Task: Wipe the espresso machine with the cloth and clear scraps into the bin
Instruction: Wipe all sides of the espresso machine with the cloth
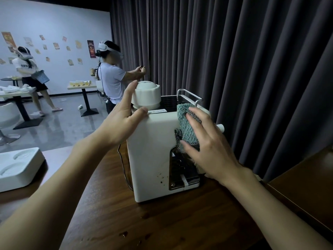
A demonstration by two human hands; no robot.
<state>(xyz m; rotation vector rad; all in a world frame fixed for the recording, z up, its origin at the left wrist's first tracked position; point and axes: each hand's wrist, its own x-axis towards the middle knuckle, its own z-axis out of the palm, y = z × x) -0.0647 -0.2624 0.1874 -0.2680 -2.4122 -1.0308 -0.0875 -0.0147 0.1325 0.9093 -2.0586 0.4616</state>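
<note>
Right hand [207, 141], fingers spread flat, presses teal cloth [185, 123] against espresso machine [151, 159]'s face; left hand [124, 116], fingers straight, rests on its top edge.

white espresso machine [153, 150], teal cloth [186, 127] (checked edging), dark brown table [162, 222]

A white foam tray [19, 165] lies on the wooden table [162, 222] before grey curtains [252, 60].

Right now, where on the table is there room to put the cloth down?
The table in front of the espresso machine is free, apart from a few dark drips. Also free: the strip between its cord and the white tray. It's crowded by the right hand and cloth.
</note>
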